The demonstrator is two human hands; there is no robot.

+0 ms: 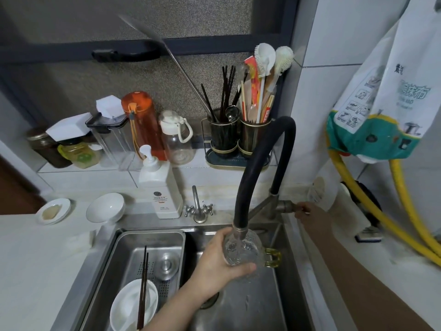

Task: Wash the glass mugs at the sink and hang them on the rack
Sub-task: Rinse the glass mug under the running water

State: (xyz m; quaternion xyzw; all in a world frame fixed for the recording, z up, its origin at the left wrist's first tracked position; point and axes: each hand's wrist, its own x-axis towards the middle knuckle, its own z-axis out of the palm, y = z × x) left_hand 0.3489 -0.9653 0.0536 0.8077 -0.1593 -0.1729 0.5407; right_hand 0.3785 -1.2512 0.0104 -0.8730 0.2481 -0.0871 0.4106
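Observation:
My left hand [218,263] grips a clear textured glass mug [247,253] with a yellow handle [272,258] over the steel sink [281,290]. The mug sits directly under the spout of the black hose faucet [248,177], and water runs into it. My right hand [310,215] is closed on the faucet's lever at the right of the tap base. No rack is in view.
A steel drain tray [124,254] in the sink's left half holds a white bowl [128,304], dark chopsticks [143,287] and a metal lid. A soap pump bottle [162,187], small tap, white bowls, bottles and utensil holders [238,137] line the back. A yellow hose [401,223] runs at right.

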